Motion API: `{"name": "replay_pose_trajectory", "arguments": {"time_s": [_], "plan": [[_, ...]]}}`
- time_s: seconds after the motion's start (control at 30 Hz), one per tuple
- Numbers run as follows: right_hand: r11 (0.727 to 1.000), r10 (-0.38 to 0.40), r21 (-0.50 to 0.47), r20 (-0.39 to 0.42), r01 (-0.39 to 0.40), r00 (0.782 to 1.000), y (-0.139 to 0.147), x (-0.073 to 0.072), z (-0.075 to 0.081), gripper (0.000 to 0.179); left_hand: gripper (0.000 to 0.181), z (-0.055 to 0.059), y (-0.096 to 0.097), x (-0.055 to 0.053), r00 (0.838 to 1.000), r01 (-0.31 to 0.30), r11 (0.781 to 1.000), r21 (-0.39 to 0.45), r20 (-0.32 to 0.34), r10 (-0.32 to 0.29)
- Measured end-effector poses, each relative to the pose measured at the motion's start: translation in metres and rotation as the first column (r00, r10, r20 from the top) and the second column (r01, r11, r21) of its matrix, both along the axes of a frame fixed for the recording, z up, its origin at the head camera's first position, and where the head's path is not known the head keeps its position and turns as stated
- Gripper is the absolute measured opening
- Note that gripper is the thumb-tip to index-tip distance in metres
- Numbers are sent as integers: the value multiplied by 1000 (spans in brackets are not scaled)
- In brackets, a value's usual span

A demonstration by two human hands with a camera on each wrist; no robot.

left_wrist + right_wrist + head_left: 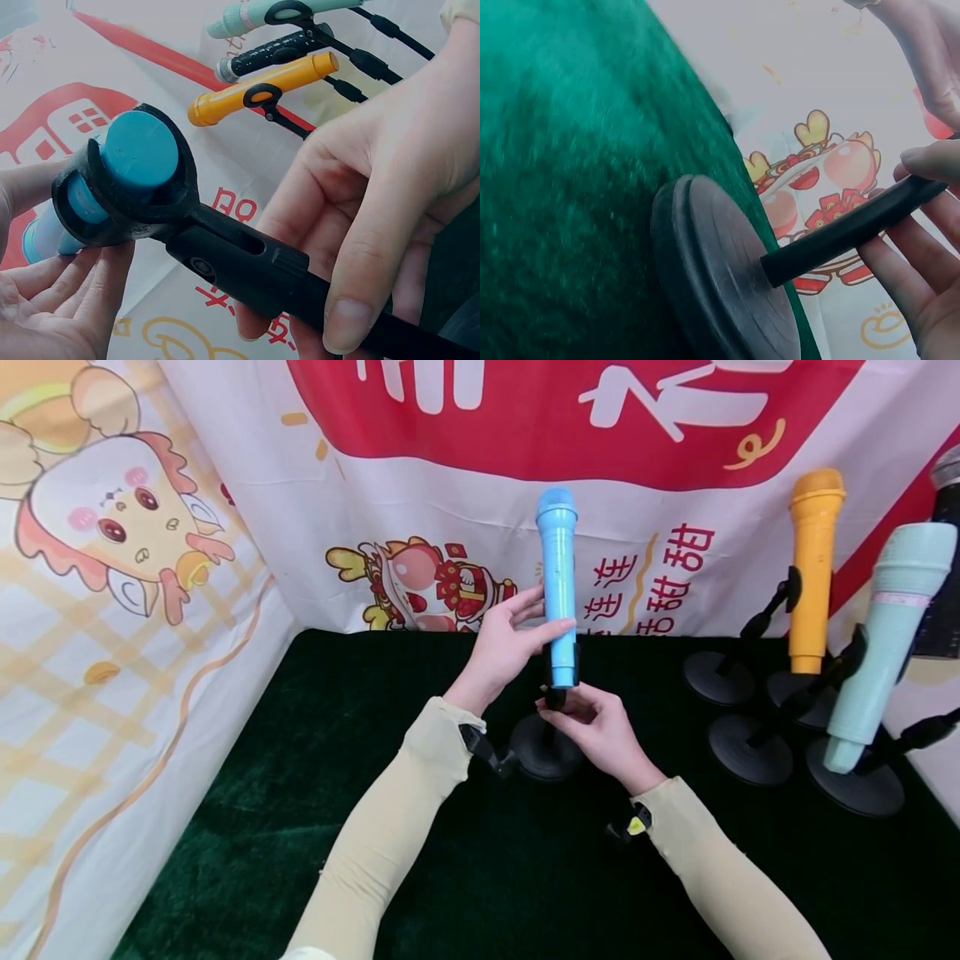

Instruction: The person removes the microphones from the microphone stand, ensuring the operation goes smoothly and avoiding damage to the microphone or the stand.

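Observation:
A blue microphone [558,577] stands nearly upright in the black clip [191,172] of a desk stand. My left hand [512,639] grips the microphone's body, thumb across its front and fingers behind. Just below the clip, my right hand [596,727] pinches the stand's black pole [840,236] between thumb and fingers. The round black base [546,747] rests on dark green cloth. In the left wrist view, the blue end [142,150] of the microphone sits inside the clip ring.
To the right, an orange microphone [816,568] and a mint green microphone [888,635] sit in stands with round bases [750,750]. A black microphone [277,56] is beside them. A printed banner [450,502] hangs behind the green table [247,827].

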State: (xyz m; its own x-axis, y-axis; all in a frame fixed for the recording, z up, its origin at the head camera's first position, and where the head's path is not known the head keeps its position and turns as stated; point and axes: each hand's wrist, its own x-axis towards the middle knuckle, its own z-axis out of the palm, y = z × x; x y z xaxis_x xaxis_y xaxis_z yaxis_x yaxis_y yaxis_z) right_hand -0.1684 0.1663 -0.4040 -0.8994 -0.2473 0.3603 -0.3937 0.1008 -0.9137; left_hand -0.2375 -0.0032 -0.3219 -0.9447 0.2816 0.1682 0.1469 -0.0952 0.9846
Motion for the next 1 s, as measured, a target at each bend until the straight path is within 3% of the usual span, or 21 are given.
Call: {"name": "replay_pose_trajectory", "arguments": {"time_s": [0.7, 0.83, 1.0], "plan": [[999, -16, 30, -77, 18, 997, 2, -2, -1, 26, 59, 8, 10, -3, 994, -89, 991, 101, -54, 95], [999, -18, 27, -71, 20, 997, 2, -1, -1, 26, 57, 16, 12, -8, 985, -152, 974, 167, -60, 164], [999, -12, 35, -64, 14, 998, 0, -1, -1, 26, 49, 27, 7, -17, 952, -276, 931, 240, -64, 298]]}}
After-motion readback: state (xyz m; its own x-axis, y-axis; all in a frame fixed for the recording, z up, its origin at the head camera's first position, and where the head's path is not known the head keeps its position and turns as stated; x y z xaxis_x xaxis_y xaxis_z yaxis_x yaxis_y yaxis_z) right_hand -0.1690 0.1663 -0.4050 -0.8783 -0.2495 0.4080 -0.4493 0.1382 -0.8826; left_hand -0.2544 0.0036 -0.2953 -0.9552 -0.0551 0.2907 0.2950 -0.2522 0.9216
